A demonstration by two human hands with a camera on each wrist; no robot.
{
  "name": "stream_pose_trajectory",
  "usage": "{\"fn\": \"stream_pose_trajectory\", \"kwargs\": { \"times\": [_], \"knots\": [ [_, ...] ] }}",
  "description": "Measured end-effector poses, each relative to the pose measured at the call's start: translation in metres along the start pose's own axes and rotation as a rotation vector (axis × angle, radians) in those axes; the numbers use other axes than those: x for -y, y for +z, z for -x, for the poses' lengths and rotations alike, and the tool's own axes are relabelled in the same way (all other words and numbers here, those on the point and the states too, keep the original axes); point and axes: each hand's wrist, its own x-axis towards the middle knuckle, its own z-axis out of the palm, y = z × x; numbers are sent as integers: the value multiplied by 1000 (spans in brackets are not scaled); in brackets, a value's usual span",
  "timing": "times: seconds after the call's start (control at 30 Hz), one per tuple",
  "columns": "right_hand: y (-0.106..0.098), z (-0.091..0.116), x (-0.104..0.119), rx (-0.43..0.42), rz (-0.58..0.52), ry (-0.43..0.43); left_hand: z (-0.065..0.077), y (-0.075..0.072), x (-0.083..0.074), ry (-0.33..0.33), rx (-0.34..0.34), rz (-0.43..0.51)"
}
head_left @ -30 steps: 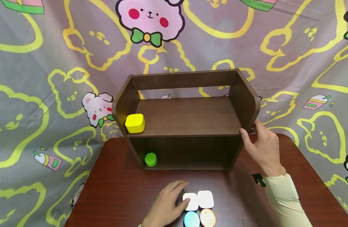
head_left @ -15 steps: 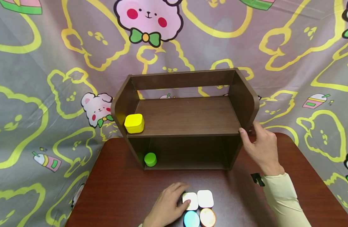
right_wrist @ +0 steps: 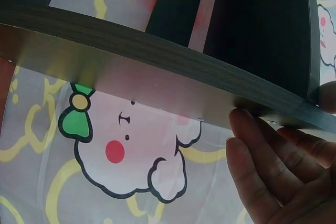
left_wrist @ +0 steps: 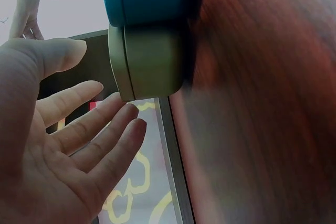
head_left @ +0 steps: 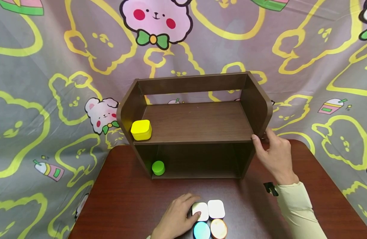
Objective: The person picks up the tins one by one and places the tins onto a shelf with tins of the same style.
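A dark brown two-tier shelf (head_left: pixel 198 121) stands on the table. My right hand (head_left: pixel 277 156) grips its right side panel, with the thumb at the front edge and fingers (right_wrist: pixel 257 156) against the outer face. My left hand (head_left: pixel 175 217) is at the left of a small white-topped square box (head_left: pixel 200 211). Its thumb is over the lid, and its fingers (left_wrist: pixel 113 153) are extended and spread, not closed round the box. Beside that box are another white-topped square box (head_left: pixel 216 209), a round blue-lidded one (head_left: pixel 202 230) and a round orange-rimmed one (head_left: pixel 219 229).
A yellow square box (head_left: pixel 141 130) sits at the left end of the upper tier. Below it, a green round box (head_left: pixel 158 168) stands at the left of the lower tier. The reddish-brown table (head_left: pixel 120 199) reaches a patterned cloth (head_left: pixel 66 49) behind and at both sides.
The head view has shifted very slightly. My left fingers have inched down towards the near white-topped box, while my right hand keeps its grip on the shelf.
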Motion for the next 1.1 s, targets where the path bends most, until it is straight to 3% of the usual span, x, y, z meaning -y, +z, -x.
{"fn": "stream_pose_trajectory", "kwargs": {
  "times": [0.27,1.1],
  "knots": [
    [1,0,-2,1,3,-4,1,2,1,38,7,6],
    [2,-1,-2,-14,-16,-8,-1,6,3,60,45,2]
  ]
}}
